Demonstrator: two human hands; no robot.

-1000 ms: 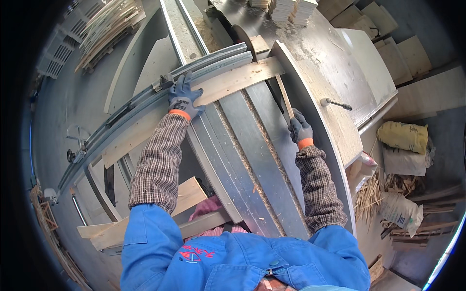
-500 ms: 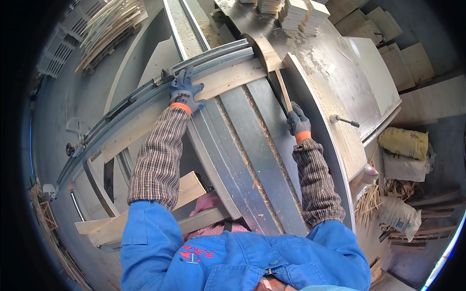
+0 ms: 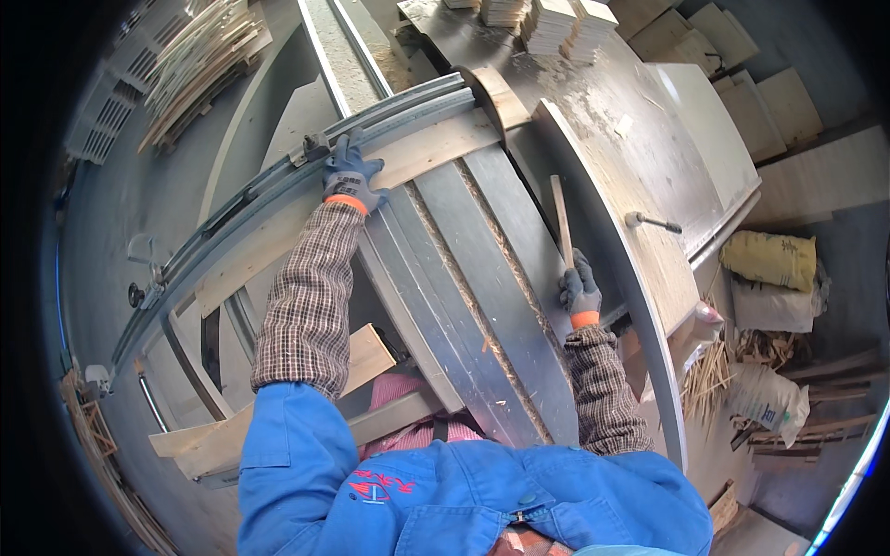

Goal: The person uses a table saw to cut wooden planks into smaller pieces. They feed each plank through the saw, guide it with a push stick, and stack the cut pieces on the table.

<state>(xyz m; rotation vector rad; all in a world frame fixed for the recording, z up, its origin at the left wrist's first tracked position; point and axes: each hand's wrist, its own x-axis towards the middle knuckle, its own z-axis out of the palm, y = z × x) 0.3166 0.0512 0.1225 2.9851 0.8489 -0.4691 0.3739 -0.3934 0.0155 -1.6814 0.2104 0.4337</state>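
My left hand point(image 3: 350, 176), in a grey-blue glove, lies with fingers spread over a pale wooden board point(image 3: 440, 156) and the metal fence point(image 3: 417, 120) along the board's far side. The thumb points right along the board. In my right hand point(image 3: 579, 287), also gloved, is the near end of a thin wooden stick point(image 3: 562, 218). The fingers are closed round it, and its free end points away from me. This hand is at the right side of the grooved metal saw table point(image 3: 454, 269), beside a long upright wooden panel point(image 3: 616, 208).
A curved wooden piece point(image 3: 499, 97) stands at the board's right end. A black-handled lever point(image 3: 656, 223) sticks out beyond the panel. Stacked wooden pieces point(image 3: 552, 26) rest on the far tabletop. Sacks point(image 3: 769, 260) and scrap strips lie at the right.
My right hand has drawn back toward me with the stick, whose far end has come away from the curved wooden piece. My left hand stays on the board and fence.
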